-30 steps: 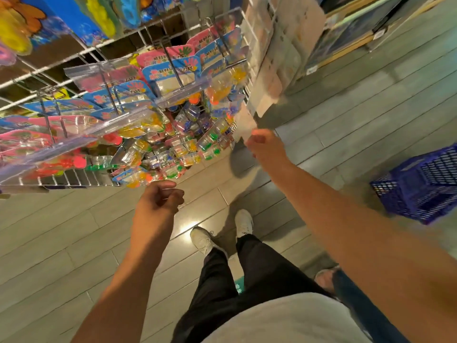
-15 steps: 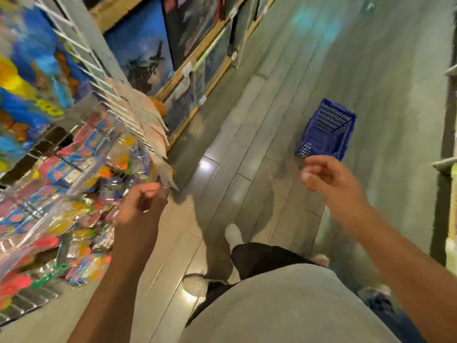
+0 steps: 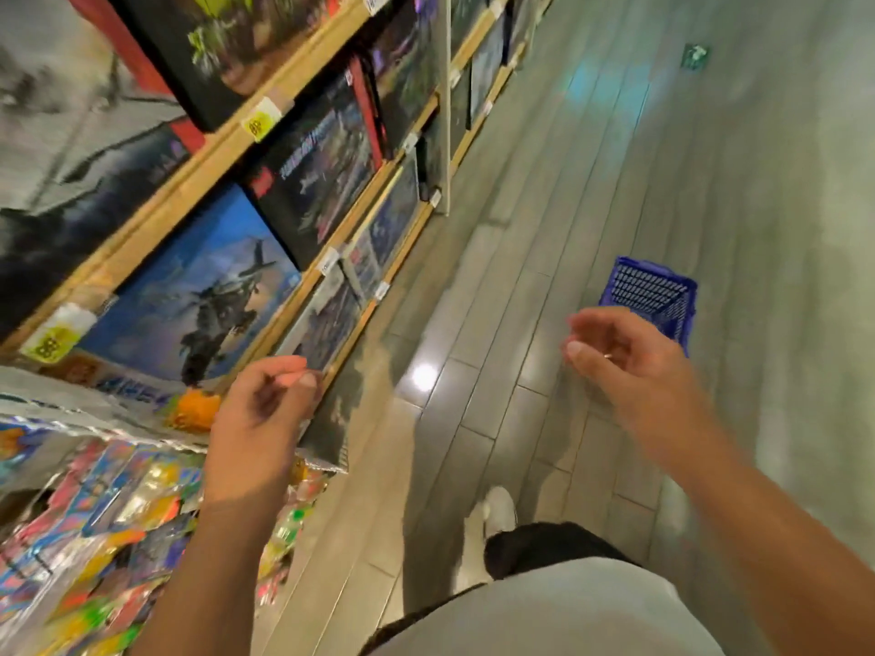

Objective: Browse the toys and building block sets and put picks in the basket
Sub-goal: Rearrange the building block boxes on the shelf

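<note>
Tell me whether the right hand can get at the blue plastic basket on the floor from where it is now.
Probably not without stepping forward and bending. The right hand hangs empty in the air, while the blue plastic mesh basket sits on the grey floor farther down the aisle. Nothing blocks the way.

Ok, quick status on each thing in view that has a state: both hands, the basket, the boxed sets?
Left hand: loosely curled, holding nothing.
Right hand: relaxed, fingers loosely curled, holding nothing.
Blue plastic mesh basket: standing on the floor ahead, apart from both hands; contents not visible.
Blue helicopter box: on its wooden shelf, untouched.
Bagged small toys: hanging on the rack, untouched.
</note>
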